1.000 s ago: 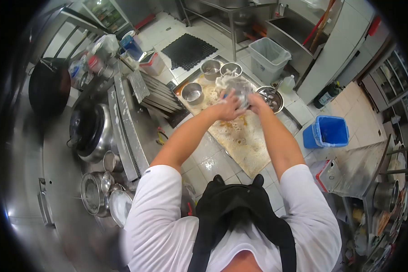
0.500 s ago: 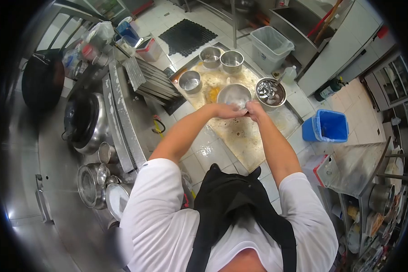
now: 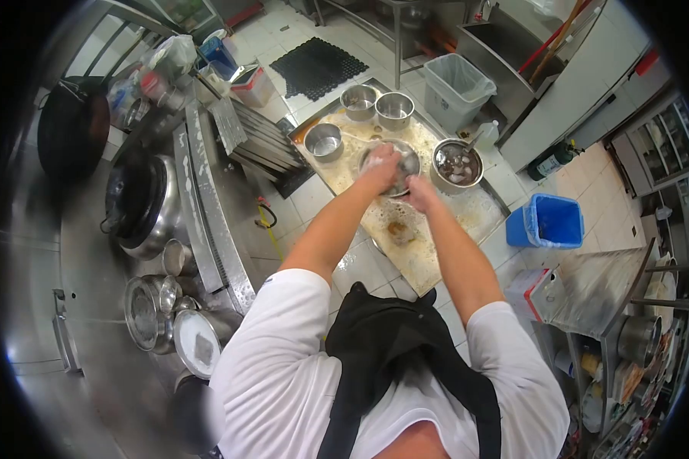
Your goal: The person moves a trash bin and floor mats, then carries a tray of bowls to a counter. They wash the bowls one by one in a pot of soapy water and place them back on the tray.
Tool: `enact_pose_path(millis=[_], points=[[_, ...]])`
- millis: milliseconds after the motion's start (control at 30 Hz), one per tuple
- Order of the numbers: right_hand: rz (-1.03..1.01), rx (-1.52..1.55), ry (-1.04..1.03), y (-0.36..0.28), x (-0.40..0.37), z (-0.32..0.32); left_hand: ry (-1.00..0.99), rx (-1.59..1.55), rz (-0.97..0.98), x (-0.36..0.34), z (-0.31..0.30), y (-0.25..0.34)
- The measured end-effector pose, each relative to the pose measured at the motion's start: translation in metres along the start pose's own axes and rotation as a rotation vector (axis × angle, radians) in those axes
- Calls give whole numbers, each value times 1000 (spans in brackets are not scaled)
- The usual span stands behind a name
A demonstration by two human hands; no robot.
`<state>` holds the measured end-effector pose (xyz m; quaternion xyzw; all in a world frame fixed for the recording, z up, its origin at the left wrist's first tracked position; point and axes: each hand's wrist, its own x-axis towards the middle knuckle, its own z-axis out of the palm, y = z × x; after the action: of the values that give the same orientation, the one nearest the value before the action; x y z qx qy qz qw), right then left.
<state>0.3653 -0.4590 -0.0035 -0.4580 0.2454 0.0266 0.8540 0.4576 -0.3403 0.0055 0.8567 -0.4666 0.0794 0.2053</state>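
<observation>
1. Beneath the left hand (image 3: pixel 382 166) and against the right hand (image 3: pixel 420 194) lies a round metal bowl (image 3: pixel 409 162), out in front of the person, where the two forearms converge.
2. Of the two, the left hand is nearer the bowl's middle: it reaches over the near-left side into the hollow. Its fingers are blurred and whitish, as if wet with suds; whether they pinch something or press loosely, one cannot tell.
3. The right hand meets the near-right part of the rim, its fingers apparently closed on that edge, so the bowl extends forward and leftward from it.
4. Being round, the bowl has no long axis. Its mouth points up, toward the person; with the left hand covering part of it, any slight tilt is hard to judge.
5. Just right of the hands, apart from the bowl, stands a metal pot (image 3: pixel 461 185) with dark liquid and shiny pieces inside.
6. Farther ahead and to the left of the hands stand three small metal pots (image 3: pixel 324 142), and below the hands spreads a soiled metal sheet (image 3: pixel 421 256).
</observation>
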Motion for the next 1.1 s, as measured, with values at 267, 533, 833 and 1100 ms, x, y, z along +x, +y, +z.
enact_pose_path(millis=[267, 533, 833, 1100], points=[[-202, -1088, -65, 3, 101, -73, 34, -159, 155, -13, -3, 40], [266, -22, -100, -24, 62, -44, -231, 25, 259, -16, -39, 23], [125, 194, -107, -27, 41, -54, -110, -32, 368, -15, -62, 21], [93, 69, -134, -48, 17, -46, -146, -14, 307, -16, -39, 17]])
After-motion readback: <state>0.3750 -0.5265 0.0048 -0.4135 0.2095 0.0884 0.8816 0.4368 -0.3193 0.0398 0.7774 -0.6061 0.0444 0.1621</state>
